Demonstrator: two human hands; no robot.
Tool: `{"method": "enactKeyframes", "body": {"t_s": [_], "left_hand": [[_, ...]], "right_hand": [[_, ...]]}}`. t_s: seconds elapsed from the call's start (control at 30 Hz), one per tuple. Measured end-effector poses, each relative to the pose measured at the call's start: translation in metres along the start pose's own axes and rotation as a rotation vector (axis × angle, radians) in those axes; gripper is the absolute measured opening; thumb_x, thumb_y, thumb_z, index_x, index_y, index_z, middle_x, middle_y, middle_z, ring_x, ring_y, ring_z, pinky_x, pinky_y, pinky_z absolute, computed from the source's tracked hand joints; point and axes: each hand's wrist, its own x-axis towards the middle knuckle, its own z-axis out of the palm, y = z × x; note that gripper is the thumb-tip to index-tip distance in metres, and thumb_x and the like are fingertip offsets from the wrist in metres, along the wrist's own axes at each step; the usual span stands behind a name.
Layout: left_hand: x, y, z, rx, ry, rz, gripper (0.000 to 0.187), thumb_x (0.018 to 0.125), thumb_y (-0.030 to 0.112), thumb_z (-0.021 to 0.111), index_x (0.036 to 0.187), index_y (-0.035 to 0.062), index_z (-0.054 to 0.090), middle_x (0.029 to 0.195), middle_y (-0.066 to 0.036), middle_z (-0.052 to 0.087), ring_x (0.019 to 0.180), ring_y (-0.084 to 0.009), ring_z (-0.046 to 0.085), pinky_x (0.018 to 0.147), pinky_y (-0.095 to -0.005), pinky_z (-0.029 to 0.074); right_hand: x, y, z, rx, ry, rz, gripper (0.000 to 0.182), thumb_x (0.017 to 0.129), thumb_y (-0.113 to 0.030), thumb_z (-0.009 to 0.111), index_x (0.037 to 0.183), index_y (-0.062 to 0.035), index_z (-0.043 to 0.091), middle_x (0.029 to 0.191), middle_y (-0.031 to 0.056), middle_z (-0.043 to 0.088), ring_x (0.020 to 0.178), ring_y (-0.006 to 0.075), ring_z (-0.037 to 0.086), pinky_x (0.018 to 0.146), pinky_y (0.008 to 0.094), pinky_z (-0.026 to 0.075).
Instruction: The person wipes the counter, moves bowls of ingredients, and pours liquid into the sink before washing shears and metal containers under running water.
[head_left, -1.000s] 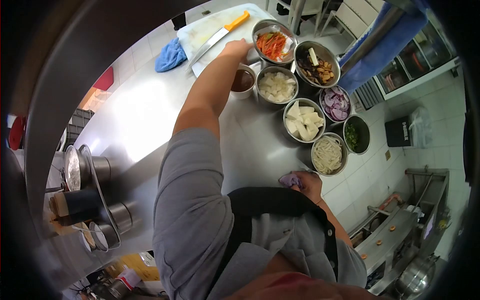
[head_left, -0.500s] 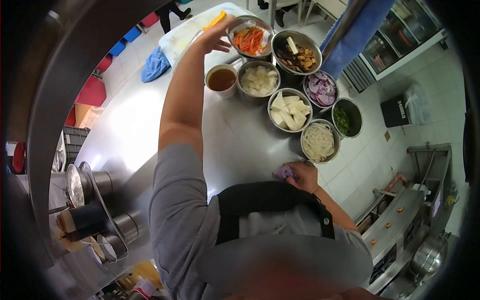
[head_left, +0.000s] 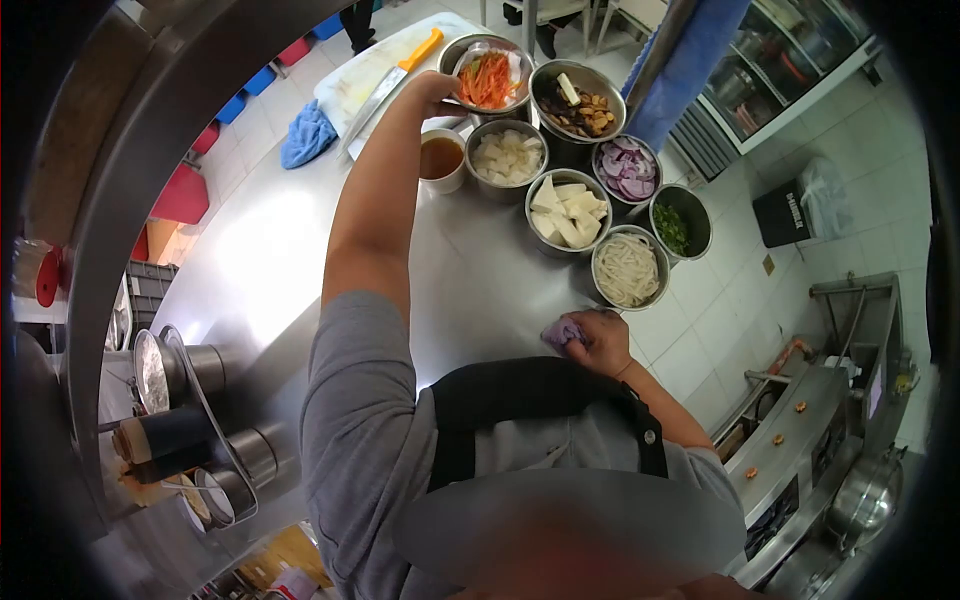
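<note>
My left hand (head_left: 438, 95) is at the far side of the steel table, its fingers round the near left side of a metal bowl of shredded carrot (head_left: 488, 80). Just below it stands a cup of brown liquid (head_left: 441, 158). Close to my body, my right hand (head_left: 600, 342) is closed on a crumpled purple cloth (head_left: 564, 334). Beyond that hand are containers of white strips (head_left: 627, 270), white chunks (head_left: 568, 212), translucent white pieces (head_left: 508, 158), sliced purple onion (head_left: 627, 170) and chopped greens (head_left: 673, 230). A bowl of brown pieces (head_left: 578, 102) sits beside the carrot bowl.
A yellow-handled knife (head_left: 385, 85) lies on a white cutting board (head_left: 350, 82), near a blue cloth (head_left: 308, 135). Metal pots (head_left: 205, 368) are at the left and a stove (head_left: 790, 425) at the right. A person's legs (head_left: 358, 25) show at the top.
My left hand has moved down from beside the knife handle and has taken hold of the carrot bowl. The view has shifted slightly. My right hand still holds the purple cloth.
</note>
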Motion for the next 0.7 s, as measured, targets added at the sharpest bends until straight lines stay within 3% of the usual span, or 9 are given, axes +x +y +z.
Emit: {"method": "enactKeyframes", "body": {"t_s": [0.17,0.2,0.3,0.43,0.7], "left_hand": [[-0.006,0.0,0.015,0.018,0.075,-0.016,0.014,0.08,0.0,0.047,0.09,-0.0047,0.056,0.088,-0.017,0.059,0.064,-0.0241,0.063,0.061,-0.0405,0.059],[-0.005,-0.002,0.017,0.042,0.055,-0.014,0.02,0.08,0.003,0.047,0.099,-0.0042,0.051,0.09,-0.017,0.06,0.076,-0.0237,0.064,0.066,-0.0404,0.059],[-0.007,-0.01,0.024,0.022,0.075,0.012,0.022,0.081,0.003,0.047,0.102,-0.0033,0.05,0.091,-0.017,0.06,0.078,-0.0233,0.064,0.067,-0.0412,0.059],[0.0,-0.014,0.02,-0.067,0.017,0.023,0.029,0.081,0.001,0.045,0.108,-0.0083,0.046,0.096,-0.022,0.058,0.081,-0.0307,0.064,0.068,-0.0473,0.057],[-0.007,-0.029,0.032,-0.271,0.081,0.061,0.032,0.082,-0.001,0.041,0.113,-0.011,0.043,0.103,-0.026,0.055,0.085,-0.037,0.062,0.07,-0.047,0.057]], "right_hand": [[-0.002,0.0,-0.002,-0.004,-0.014,0.028,0.035,0.06,-0.019,0.066,0.093,-0.0098,0.063,0.077,0.007,0.062,0.066,0.0254,0.059,0.062,0.0343,0.045],[-0.002,-0.001,-0.003,-0.004,-0.019,0.034,0.035,0.06,-0.019,0.066,0.093,-0.0097,0.063,0.077,0.007,0.062,0.066,0.0255,0.059,0.062,0.0344,0.045],[0.001,-0.003,-0.004,-0.007,-0.015,0.029,0.034,0.059,-0.019,0.066,0.092,-0.0095,0.063,0.077,0.0074,0.063,0.067,0.0257,0.06,0.063,0.0347,0.046],[0.001,-0.004,-0.003,-0.013,-0.025,0.047,0.034,0.059,-0.018,0.067,0.091,-0.0092,0.063,0.077,0.0083,0.063,0.066,0.0264,0.06,0.063,0.0354,0.047],[0.002,-0.006,-0.005,-0.006,-0.024,0.046,0.032,0.06,-0.019,0.066,0.091,-0.009,0.063,0.078,0.0092,0.064,0.068,0.0274,0.061,0.064,0.035,0.047]]}}
